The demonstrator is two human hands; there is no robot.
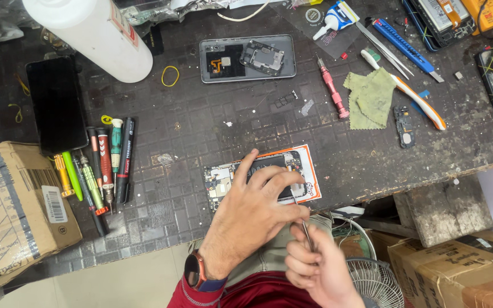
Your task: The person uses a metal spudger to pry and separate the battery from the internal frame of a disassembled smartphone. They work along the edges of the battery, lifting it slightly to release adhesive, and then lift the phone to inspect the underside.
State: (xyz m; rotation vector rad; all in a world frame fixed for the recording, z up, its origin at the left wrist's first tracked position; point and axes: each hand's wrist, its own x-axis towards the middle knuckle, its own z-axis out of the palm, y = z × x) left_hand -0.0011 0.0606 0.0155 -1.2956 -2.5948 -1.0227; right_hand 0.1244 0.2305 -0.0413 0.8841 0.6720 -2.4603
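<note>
Dark tiled-pattern table (201,122). On it: opened phone (247,58), black phone (56,104) face up, row of screwdrivers (95,165), green cloth (370,98), red screwdriver (332,87), white bottle (95,31), yellow rubber band (170,75), toothbrush (406,91).

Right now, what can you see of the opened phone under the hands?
The opened phone lies flat near the table's front edge, back off, circuit boards and a dark battery showing, an orange-edged sticker at its right end. The left hand rests on it, fingers spread. The right hand holds a thin metal tool angled toward it.

Both hands (258,214) over opened phone (261,177), right hand (315,268) with tweezers (303,225).
</note>
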